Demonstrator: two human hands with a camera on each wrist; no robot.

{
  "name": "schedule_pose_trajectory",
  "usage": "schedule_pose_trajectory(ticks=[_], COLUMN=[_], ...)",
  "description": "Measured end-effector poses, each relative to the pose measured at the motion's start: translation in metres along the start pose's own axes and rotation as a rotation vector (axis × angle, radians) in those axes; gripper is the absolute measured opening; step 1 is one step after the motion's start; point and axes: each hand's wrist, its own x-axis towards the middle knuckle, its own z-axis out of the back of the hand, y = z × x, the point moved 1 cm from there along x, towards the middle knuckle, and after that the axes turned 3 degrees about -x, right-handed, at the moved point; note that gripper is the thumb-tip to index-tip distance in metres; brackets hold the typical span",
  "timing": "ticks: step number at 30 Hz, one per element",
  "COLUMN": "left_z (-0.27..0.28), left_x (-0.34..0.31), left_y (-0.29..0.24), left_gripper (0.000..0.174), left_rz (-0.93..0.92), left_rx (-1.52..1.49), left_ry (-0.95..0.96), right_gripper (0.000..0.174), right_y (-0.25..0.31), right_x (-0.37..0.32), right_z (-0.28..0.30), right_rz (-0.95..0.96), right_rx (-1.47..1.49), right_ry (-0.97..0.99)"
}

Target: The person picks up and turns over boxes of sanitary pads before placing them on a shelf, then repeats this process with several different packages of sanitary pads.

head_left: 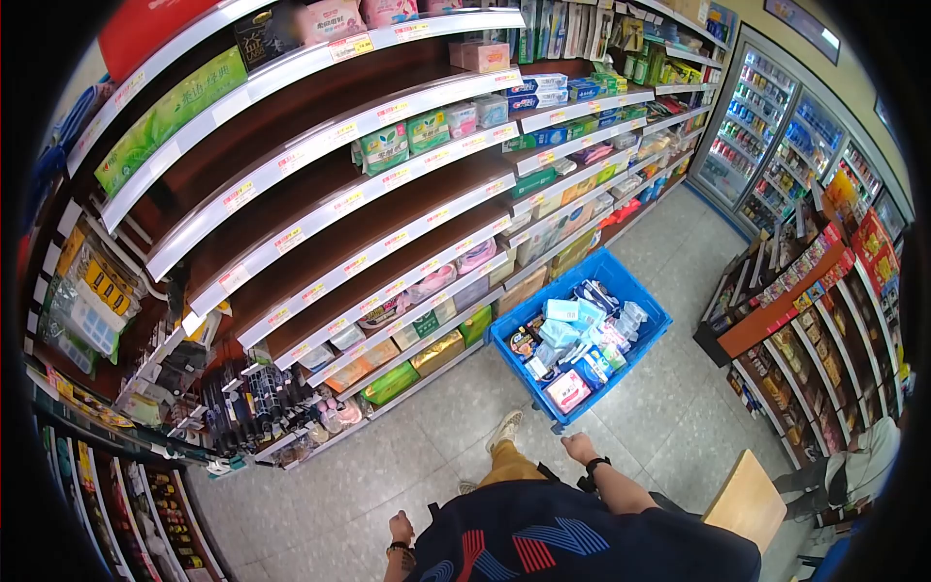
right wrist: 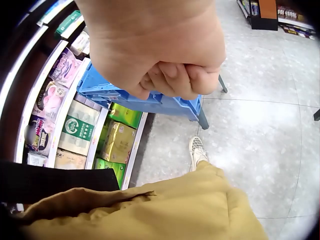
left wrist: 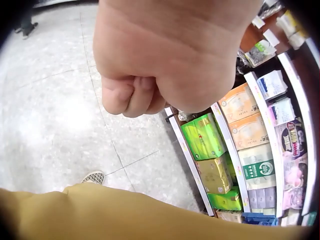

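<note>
My left hand (head_left: 401, 528) hangs low beside my body with loosely curled fingers and nothing in it. In the left wrist view the left hand (left wrist: 165, 55) shows above the floor, beside the lower shelves. My right hand (head_left: 580, 448), wearing a dark wrist band, is close to the near corner of a blue crate (head_left: 652, 335). Its fingers (right wrist: 172, 80) curl toward the palm and overlap the crate's side (right wrist: 165, 106) in the right wrist view, with no object visible in them. Inside the crate lie many packaged goods, including a pink-and-white box (head_left: 567, 392) and light-blue packs (head_left: 560, 333).
Long shelves (head_left: 388, 184) of tissues and toiletries curve along the left. Glass-door drink fridges (head_left: 766, 126) stand at the back right. A snack rack (head_left: 815, 339) and a wooden tabletop (head_left: 745, 502) flank the tiled floor (head_left: 640, 257). Another person (head_left: 868, 466) is at far right.
</note>
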Motion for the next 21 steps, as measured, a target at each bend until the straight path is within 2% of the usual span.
schedule_pose_trajectory(ticks=[4, 5, 6, 7, 9, 10, 12, 13, 14, 16, 17, 18, 19, 21], left_z=[-0.006, -0.005, -0.005, -0.002, 0.001, 0.005, 0.014, 0.016, 0.015, 0.012, 0.010, 0.009, 0.010, 0.010], left_x=[0.000, 0.002, 0.005, 0.005, 0.005, 0.010, 0.026, 0.022, 0.022, 0.014, 0.010, 0.008, 0.015, 0.030], left_y=[-0.003, 0.004, 0.009, 0.009, 0.014, 0.024, 0.053, 0.049, 0.045, 0.037, 0.036, 0.031, 0.037, 0.054], left_gripper=[0.041, 0.040, 0.039, 0.039, 0.030, 0.030, 0.020, 0.016, 0.016, 0.015, 0.017, 0.018, 0.018, 0.019], left_rz=[-0.018, -0.169, -0.321, -0.325, -0.063, -0.067, -0.776, -1.126, -1.130, -0.528, -0.225, -0.187, -0.193, -0.847], left_rx=[-0.045, 0.044, 0.134, 0.135, -0.058, -0.057, 0.410, 0.649, 0.650, 0.202, -0.017, -0.047, -0.043, 0.217], left_ry=[-0.093, -0.141, -0.189, -0.191, -0.037, -0.037, -0.064, -0.077, -0.077, 0.042, 0.097, 0.102, 0.104, 0.058], right_gripper=[0.047, 0.047, 0.043, 0.040, 0.038, 0.037, 0.033, 0.033, 0.033, 0.033, 0.030, 0.030, 0.030, 0.027], right_y=[-0.014, -0.005, 0.001, -0.002, -0.005, -0.014, -0.021, -0.023, -0.024, -0.030, -0.033, -0.034, -0.033, -0.030], right_x=[0.011, 0.003, -0.008, -0.009, -0.015, -0.011, -0.010, -0.009, -0.007, -0.004, -0.002, 0.002, 0.004, 0.008], right_z=[-0.018, -0.007, 0.004, 0.005, 0.003, -0.004, -0.010, -0.011, -0.012, -0.017, -0.021, -0.024, -0.026, -0.026], right_rz=[0.049, 0.051, 0.038, 0.024, 0.030, 0.079, 0.129, 0.130, 0.152, 0.171, 0.222, 0.273, 0.270, 0.256], right_rx=[0.004, 0.008, -0.016, -0.041, -0.068, -0.141, -0.242, -0.240, -0.256, -0.268, -0.238, -0.208, -0.203, -0.181], right_ry=[-0.073, -0.076, 0.049, 0.174, 0.162, 0.175, 0.191, 0.188, 0.208, 0.225, 0.158, 0.091, 0.085, 0.106])
